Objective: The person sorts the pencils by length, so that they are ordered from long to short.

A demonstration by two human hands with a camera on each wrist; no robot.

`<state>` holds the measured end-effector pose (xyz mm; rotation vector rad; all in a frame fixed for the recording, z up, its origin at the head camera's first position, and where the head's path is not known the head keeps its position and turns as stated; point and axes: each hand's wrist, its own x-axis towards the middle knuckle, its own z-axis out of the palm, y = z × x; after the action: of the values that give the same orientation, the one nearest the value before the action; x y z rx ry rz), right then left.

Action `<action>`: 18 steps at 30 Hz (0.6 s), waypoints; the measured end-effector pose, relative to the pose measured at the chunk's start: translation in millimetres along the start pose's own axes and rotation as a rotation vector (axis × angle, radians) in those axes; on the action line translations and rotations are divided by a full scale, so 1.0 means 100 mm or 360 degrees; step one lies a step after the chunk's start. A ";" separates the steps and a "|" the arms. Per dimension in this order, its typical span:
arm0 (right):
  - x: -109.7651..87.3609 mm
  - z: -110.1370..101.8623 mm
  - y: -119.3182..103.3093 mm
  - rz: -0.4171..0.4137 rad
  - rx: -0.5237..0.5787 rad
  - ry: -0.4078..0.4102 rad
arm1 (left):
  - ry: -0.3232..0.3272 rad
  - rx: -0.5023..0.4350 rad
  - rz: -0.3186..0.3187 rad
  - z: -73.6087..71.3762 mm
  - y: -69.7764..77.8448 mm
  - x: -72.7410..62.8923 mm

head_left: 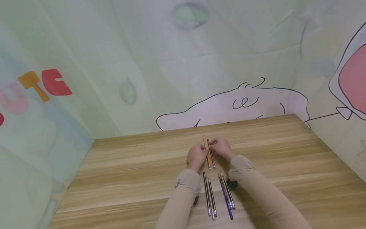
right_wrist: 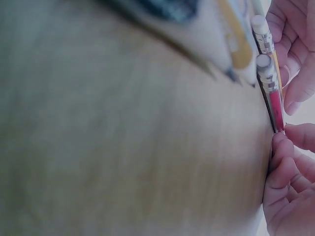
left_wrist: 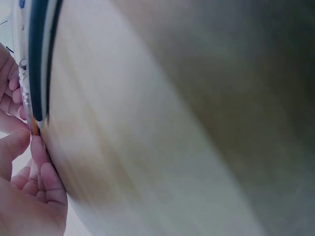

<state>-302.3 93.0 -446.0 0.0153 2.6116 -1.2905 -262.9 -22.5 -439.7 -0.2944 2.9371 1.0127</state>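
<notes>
Two pencils lie side by side between the hands in the head view, a yellow pencil (head_left: pixel 204 142) and a red pencil (head_left: pixel 212 159), their white erasers toward me. My left hand (head_left: pixel 197 156) pinches the yellow one from the left; in the left wrist view its thumb and fingers (left_wrist: pixel 40 150) meet at the orange-yellow shaft. From the other side, my right hand (head_left: pixel 222 148) holds the red one between thumb and forefinger. The right wrist view shows its eraser end (right_wrist: pixel 265 64) pointing away from that hand.
Nearer me on the wood-grain table (head_left: pixel 128 181) are two groups of pencils. Dark striped pencils (head_left: pixel 210 197) form the left group. The right one has a patterned blue pencil (head_left: pixel 224 190) beside several striped ones. A printed cloth (head_left: pixel 128 63) hangs behind the table's far edge.
</notes>
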 end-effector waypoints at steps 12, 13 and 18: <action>-0.03 -0.05 0.00 0.0003 0.0128 -0.0100 | -0.0037 -0.0025 0.0021 -0.02 -0.02 0.01; -0.04 -0.06 0.00 0.0001 0.0144 -0.0115 | -0.0044 -0.0031 0.0023 -0.03 -0.03 0.01; -0.07 -0.08 0.01 -0.0064 0.0185 -0.0159 | -0.0106 -0.0075 0.0035 -0.05 -0.05 0.02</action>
<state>-296.9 100.9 -440.4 -0.0806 2.4626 -1.4168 -263.9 -29.9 -438.8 -0.2251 2.8666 1.0739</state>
